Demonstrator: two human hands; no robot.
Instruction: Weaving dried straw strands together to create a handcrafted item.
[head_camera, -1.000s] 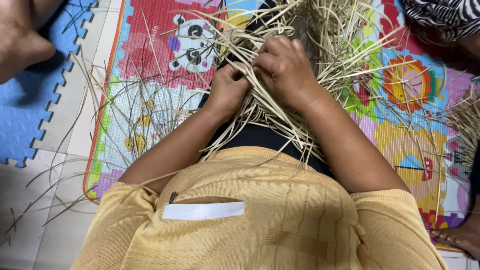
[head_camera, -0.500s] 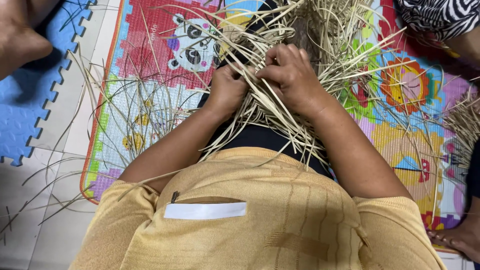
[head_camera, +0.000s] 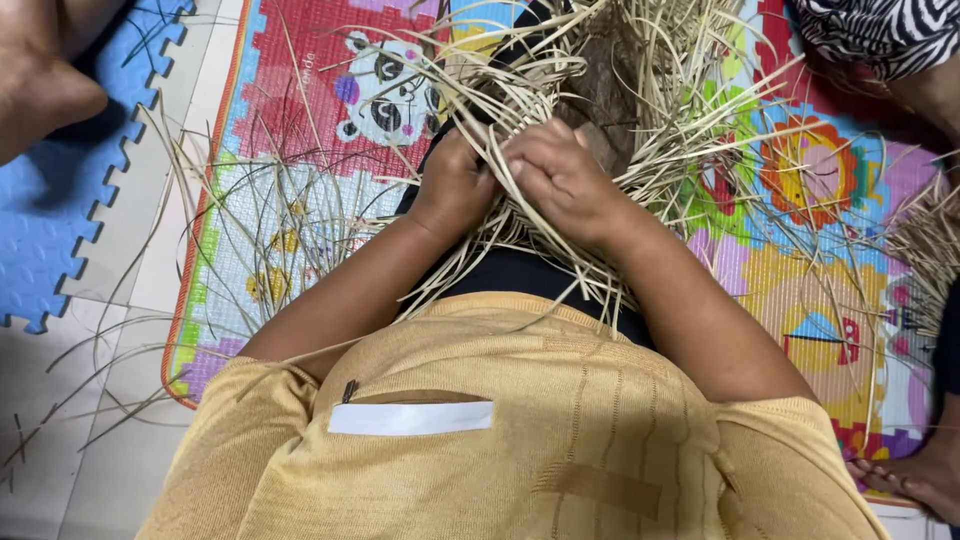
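Both hands sit close together, knuckles up, buried in a tangle of pale dried straw strips (head_camera: 620, 120) over the person's lap. The left hand (head_camera: 455, 185) is curled shut around a bunch of the strips, its fingers hidden among them. The right hand (head_camera: 560, 175) lies just beside it, touching it at the fingertips, fingers bent down and pinching strips against the bundle. Both forearms run up from the yellow-ochre shirt (head_camera: 520, 440) and converge at the hands, elbows spread wide.

The straw fans outward from the hands toward the mat's far edge, with a darker brown woven patch (head_camera: 600, 95) showing just beyond the right hand. Loose thin strands trail off over the left edge of the colourful play mat (head_camera: 300, 130), which carries a cartoon panda and flower pictures, and onto the pale floor. A blue foam puzzle tile (head_camera: 50, 220) lies beside the mat's left edge. Another person's foot (head_camera: 915, 475) rests at the mat's near right corner, and a zebra-patterned garment (head_camera: 880, 35) shows at the far right corner.
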